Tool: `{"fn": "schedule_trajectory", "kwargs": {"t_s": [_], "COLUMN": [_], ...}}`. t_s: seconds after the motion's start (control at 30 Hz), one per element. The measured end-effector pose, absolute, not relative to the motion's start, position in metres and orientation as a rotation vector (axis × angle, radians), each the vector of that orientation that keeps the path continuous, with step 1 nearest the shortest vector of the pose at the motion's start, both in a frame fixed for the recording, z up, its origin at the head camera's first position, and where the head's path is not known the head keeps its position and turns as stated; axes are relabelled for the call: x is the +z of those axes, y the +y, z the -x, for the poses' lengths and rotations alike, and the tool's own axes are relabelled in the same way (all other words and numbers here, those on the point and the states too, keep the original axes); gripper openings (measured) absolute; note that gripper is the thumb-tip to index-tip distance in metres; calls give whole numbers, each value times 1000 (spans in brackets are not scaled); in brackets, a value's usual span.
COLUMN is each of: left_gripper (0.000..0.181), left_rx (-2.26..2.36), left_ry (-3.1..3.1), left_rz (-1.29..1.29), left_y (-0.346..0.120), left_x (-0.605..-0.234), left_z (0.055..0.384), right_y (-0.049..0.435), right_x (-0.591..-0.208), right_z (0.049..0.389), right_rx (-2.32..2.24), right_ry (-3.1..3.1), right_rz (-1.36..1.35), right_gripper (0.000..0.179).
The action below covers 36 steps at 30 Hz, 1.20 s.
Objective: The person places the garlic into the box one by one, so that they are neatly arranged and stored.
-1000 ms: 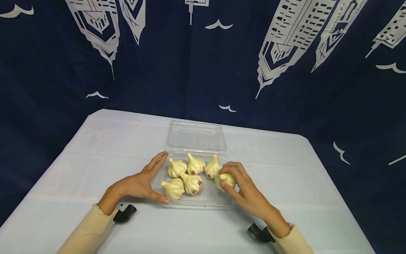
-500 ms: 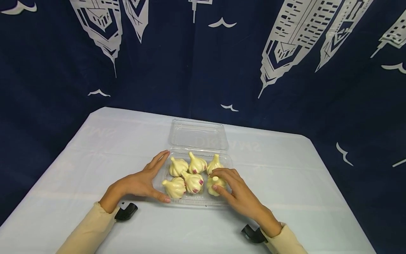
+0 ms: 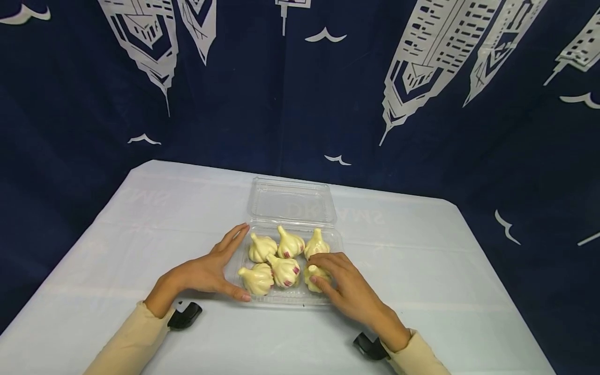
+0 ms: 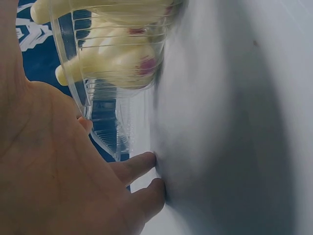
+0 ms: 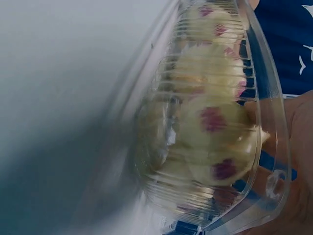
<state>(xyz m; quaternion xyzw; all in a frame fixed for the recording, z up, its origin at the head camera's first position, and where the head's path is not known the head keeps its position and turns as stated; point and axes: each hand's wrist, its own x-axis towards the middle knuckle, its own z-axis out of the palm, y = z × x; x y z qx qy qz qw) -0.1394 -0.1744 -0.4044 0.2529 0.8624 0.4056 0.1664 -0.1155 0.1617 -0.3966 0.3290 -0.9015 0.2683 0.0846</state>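
Observation:
My right hand point(image 3: 351, 286) holds a garlic bulb point(image 3: 315, 278) between thumb and fingers, low in the front right of a clear plastic clamshell box point(image 3: 295, 300). Its shiny cream bulb stands stem up. Several other cream garlic bulbs with purple patches fill the back row and the front left; one garlic bulb point(image 3: 257, 279) lies with its stem to the left. Along the box's left side my left hand point(image 3: 201, 273) rests with fingers spread, thumb at the near corner. Through the ribbed wall, the right wrist view shows a garlic bulb point(image 5: 215, 142) and part of the right hand behind it.
The box's clear lid point(image 3: 290, 202) lies folded back flat behind it on the white tablecloth point(image 3: 164, 229). A dark blue cloth point(image 3: 234, 114) with white building prints hangs behind the table. Each sleeve carries a black wrist device point(image 3: 185, 315).
My right hand has carried its garlic bulb leftward from the box's right edge and lowered it in front of the back right bulb. The left hand has stayed in place.

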Motion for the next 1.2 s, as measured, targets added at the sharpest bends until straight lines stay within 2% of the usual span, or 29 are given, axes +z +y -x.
{"fn": "schedule_trajectory", "kwargs": {"t_s": [0.27,0.57,0.67,0.77,0.9,1.0,1.2], "left_gripper": [141,136,124,102,76,68,66], "left_rx": [1167,1211,1245,1290,1430,1547,1717], "left_ry": [2461,2467,2523,2613,2604,2500,2308], "left_rz": [-763,-818,-828,-802,-639,-476,-247], "left_y": [-175,-182,-187,-189,-187,-186,-186], "left_x": [-405,-400,-395,-392,-390,-388,-388], "left_z": [141,146,152,163,183,199,227], "right_y": [164,178,186,194,205,209,209], "right_x": [-394,-380,-373,-370,-374,-378,-385], "right_z": [119,122,133,153,184,203,232], "right_rx": [748,870,955,1046,1205,1319,1533], "right_ry": [-2719,-2692,-2669,-2674,-2738,-2794,-2849], "right_rz": [-954,-1077,-1044,-929,-723,-585,-396], "right_gripper": [32,43,39,38,44,50,54]}}
